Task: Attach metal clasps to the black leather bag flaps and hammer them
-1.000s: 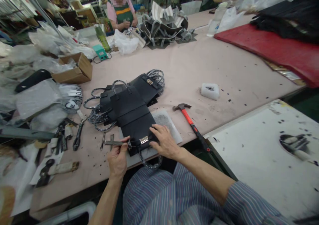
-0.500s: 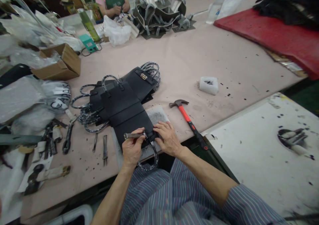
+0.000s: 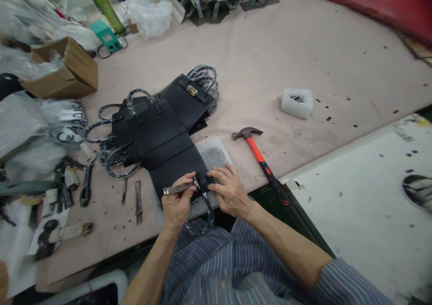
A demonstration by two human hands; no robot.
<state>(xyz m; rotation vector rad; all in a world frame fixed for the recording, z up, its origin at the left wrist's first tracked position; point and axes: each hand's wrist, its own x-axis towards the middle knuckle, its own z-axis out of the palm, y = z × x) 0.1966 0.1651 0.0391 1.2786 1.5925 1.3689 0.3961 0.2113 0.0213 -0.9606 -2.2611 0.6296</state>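
Note:
My left hand (image 3: 176,204) is closed round a slim metal tool (image 3: 175,189), held across the near edge of a black leather bag panel (image 3: 178,172). My right hand (image 3: 228,192) presses and pinches the same edge of that panel, right beside the tool's tip. A dark looped handle (image 3: 205,217) hangs from the panel over the table's front edge. The panel lies on a grey pad (image 3: 216,157). More black panels with wrapped handles (image 3: 155,120) are stacked behind it, one with a gold clasp (image 3: 192,90).
A red-handled hammer (image 3: 261,161) lies right of the pad. A white foam block (image 3: 297,102) sits further right. Pliers and small punches (image 3: 86,190) lie to the left, near a cardboard box (image 3: 64,68) and plastic bags. A red sheet (image 3: 378,3) is at the far right.
My left hand brought the metal tool rightwards from beside the panel onto its near edge, meeting my right hand. My right hand went from lying flat to pinching. The view tipped downwards.

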